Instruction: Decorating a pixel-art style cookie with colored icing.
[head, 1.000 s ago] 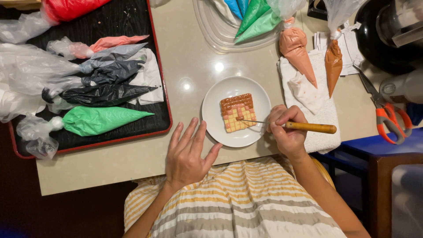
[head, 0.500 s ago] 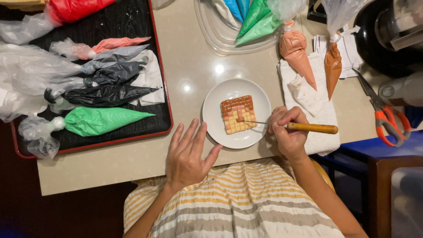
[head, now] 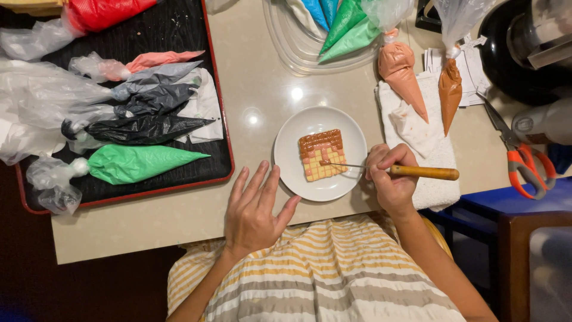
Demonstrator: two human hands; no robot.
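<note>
Grasping a wooden-handled pick (head: 411, 172), the right hand (head: 390, 179) is clenched, its tip set on the cookie (head: 322, 155); the left hand (head: 255, 209) is laid flat, released, beside the plate (head: 298, 128).

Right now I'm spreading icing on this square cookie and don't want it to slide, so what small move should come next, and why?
Probably bring the left hand over to the white plate to steady it. That hand lies flat on the table beside the plate, while the right hand holds the wooden-handled tool with its thin tip on the cookie, where brown icing meets the bare grid.
</note>
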